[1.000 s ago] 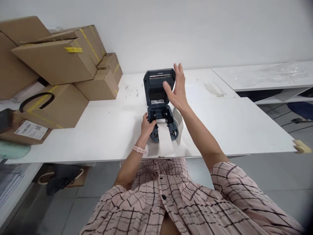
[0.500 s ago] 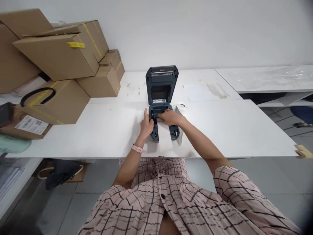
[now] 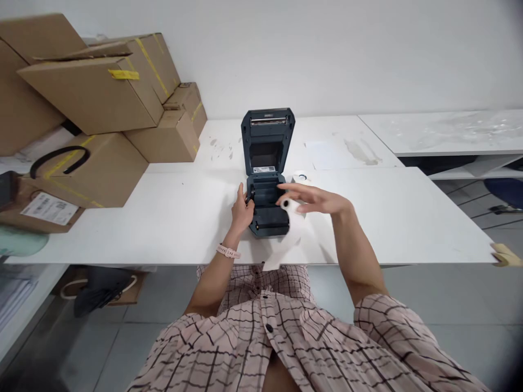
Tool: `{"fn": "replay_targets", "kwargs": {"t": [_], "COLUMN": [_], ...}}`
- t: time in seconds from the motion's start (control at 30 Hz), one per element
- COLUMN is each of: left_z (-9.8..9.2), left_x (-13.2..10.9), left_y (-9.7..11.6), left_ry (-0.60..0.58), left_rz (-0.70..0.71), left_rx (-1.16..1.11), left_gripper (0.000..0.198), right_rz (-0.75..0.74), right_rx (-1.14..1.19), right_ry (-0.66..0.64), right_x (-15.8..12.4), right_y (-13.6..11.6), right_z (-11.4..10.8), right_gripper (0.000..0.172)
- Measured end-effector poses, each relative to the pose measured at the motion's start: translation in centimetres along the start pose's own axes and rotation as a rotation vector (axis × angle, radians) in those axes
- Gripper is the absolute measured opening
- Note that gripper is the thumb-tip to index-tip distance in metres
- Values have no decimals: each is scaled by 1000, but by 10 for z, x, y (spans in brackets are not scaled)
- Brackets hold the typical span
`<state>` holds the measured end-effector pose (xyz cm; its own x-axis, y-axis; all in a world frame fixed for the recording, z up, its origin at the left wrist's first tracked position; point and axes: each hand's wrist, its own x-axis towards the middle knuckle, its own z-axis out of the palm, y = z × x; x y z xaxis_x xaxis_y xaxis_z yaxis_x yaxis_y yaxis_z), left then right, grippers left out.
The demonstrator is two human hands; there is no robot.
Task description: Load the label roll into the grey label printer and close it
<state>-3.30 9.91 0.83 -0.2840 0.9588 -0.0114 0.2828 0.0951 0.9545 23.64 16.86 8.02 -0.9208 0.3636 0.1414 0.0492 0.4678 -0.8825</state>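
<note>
A dark grey label printer (image 3: 267, 190) stands on the white table with its lid raised and its roll bay exposed. My left hand (image 3: 242, 211) grips the printer's left side, thumb over the rim. Just above the bay's right side, my right hand (image 3: 316, 198) holds a small white paper roll (image 3: 292, 207) between thumb and fingers; its dark core faces left. A loose strip of paper trails from this roll down toward the table's front edge. Behind my right hand, another white roll (image 3: 301, 178) rests on the table, partly hidden.
Cardboard boxes (image 3: 93, 98) are piled at the table's left, with a black curved strap (image 3: 61, 152) on one. A pale sheet (image 3: 321, 155) lies behind the printer to the right. Plastic wrap (image 3: 449, 128) covers part of the adjoining table. A tan piece (image 3: 506, 254) sits at the right corner.
My right hand has lifted the small paper roll out of the printer and moved right with it, the strip trailing. My left hand stays on the printer's side.
</note>
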Motion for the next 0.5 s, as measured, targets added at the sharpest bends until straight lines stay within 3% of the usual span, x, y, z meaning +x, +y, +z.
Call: {"fn": "replay_targets", "kwargs": {"t": [0.1, 0.2, 0.27, 0.4, 0.5], "left_z": [1, 3, 4, 7, 7], "left_x": [-1, 0, 1, 5, 6], "left_y": [-1, -2, -5, -14, -19], "left_ry": [-2, 18, 30, 47, 59], "left_rz": [9, 20, 25, 46, 48], "left_rx": [8, 43, 31, -55, -86], "left_gripper": [77, 73, 70, 65, 62], "right_rz": [55, 181, 278, 387, 341], "right_rx": [103, 124, 123, 181, 278], "right_ry": [282, 551, 675, 937, 957], "right_x": [-68, -109, -115, -96, -92], "right_y": [17, 49, 73, 111, 121], "right_z": [2, 2, 3, 14, 21], "right_gripper": [72, 73, 74, 73, 84]}}
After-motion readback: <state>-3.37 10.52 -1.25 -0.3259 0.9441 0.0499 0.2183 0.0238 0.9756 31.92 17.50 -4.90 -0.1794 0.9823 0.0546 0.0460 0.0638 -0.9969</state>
